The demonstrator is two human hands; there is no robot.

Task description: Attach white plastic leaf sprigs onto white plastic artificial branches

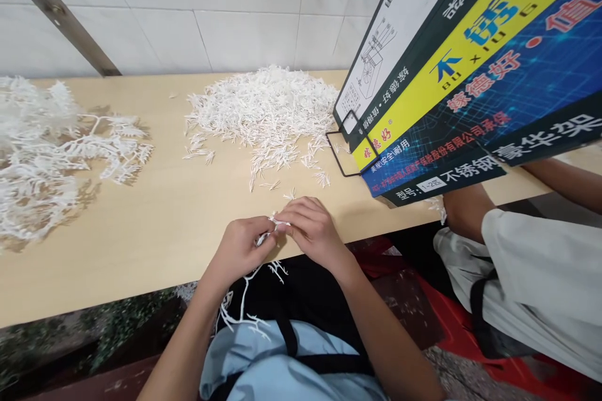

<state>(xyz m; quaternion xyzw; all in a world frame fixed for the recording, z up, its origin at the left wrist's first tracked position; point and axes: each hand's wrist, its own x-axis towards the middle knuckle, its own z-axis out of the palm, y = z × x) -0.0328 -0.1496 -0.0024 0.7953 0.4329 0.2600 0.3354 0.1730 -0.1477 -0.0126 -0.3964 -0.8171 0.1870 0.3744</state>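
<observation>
My left hand (pixel 242 245) is closed around a white plastic branch (pixel 244 299), whose forked twigs hang below it over the table's front edge and my lap. My right hand (pixel 316 233) meets the left one, its fingertips pinched on a small white tip of the same branch. Between the fingers, most of that tip is hidden. Just beyond my hands lies a spread heap of small white plastic sprigs (pixel 268 106), with several loose ones scattered on its near side.
Tangled white branches (pixel 37 156) cover the table's left end. A large printed box (pixel 437 94) stands on the right, a black wire frame (pixel 345 163) at its corner. Past it sits another person in a light shirt (pixel 540 282). A tiled wall (pixel 254 37) borders the wooden table (pixel 155 225).
</observation>
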